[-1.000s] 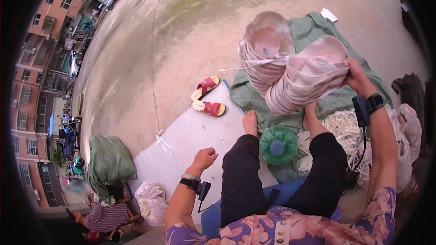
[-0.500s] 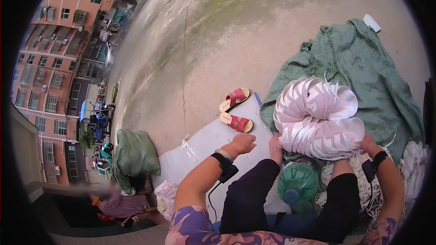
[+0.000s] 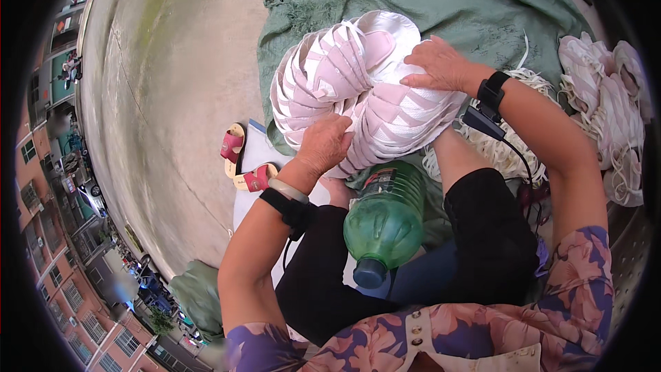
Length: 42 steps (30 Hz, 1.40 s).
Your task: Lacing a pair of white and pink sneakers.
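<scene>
A curved, nested stack of pink and white shoe uppers (image 3: 396,120) lies in front of me, bent round like a horseshoe, on a green cloth sheet (image 3: 475,0). My left hand (image 3: 322,143) is closed on its near left part, fingertips tucked into the inner fold. At the upper right, my right hand (image 3: 441,67) grips the white end of the stack with bent fingers. Under the near edge, between my legs, lies a large green plastic bottle (image 3: 385,227) with a dark blue cap toward me.
Loose white laces (image 3: 492,148) are heaped right of my lower leg. Beyond them lies another bundle of pink and white uppers (image 3: 602,96). Red sandals (image 3: 256,178) stand at the left by a pale mat. A stuffed green sack (image 3: 200,296) sits at the lower left.
My left hand, earlier a loose fist apart from the stack, has come onto it. My right hand has moved to the white end. The view has turned toward the right.
</scene>
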Available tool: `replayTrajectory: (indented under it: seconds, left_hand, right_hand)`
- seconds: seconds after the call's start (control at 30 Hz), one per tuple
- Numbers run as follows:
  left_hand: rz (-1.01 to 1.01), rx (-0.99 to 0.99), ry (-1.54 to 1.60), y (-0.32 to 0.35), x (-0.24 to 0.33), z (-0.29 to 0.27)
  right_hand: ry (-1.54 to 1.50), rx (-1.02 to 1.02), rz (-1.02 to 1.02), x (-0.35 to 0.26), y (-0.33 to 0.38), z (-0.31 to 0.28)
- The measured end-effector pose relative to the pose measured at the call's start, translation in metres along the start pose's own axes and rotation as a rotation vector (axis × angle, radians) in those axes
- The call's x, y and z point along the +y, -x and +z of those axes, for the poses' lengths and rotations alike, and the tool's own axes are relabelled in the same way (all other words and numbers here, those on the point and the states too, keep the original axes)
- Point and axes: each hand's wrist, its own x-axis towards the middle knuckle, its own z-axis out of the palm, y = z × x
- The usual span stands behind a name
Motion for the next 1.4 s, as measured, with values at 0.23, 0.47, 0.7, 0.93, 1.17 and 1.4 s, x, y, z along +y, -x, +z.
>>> replayTrajectory:
  seconds: [0.23,0.47,0.7,0.93,1.17,1.4]
  left_hand:
    - [-0.142,-0.137,0.106,0.027,-0.009,0.019]
    - [-0.109,-0.063,0.127,0.049,-0.023,0.025]
    - [-0.458,-0.021,0.309,0.125,-0.039,0.022]
    - [-0.865,0.087,0.372,0.253,-0.035,0.017]
    - [-1.175,0.263,0.616,0.404,0.04,0.039]
    - [-1.258,0.604,0.866,0.485,0.147,0.059]
  right_hand:
    - [0.104,-0.031,0.016,-0.012,0.002,0.015]
    - [0.131,-0.229,-0.064,-0.011,-0.059,0.044]
    - [-0.219,-0.32,0.148,-0.015,-0.113,0.093]
    - [0.392,-0.082,-0.361,-0.007,-0.118,0.112]
    - [0.475,-0.188,-0.427,-0.114,-0.104,0.06]
    - [-0.085,-0.182,-0.191,-0.206,-0.069,0.009]
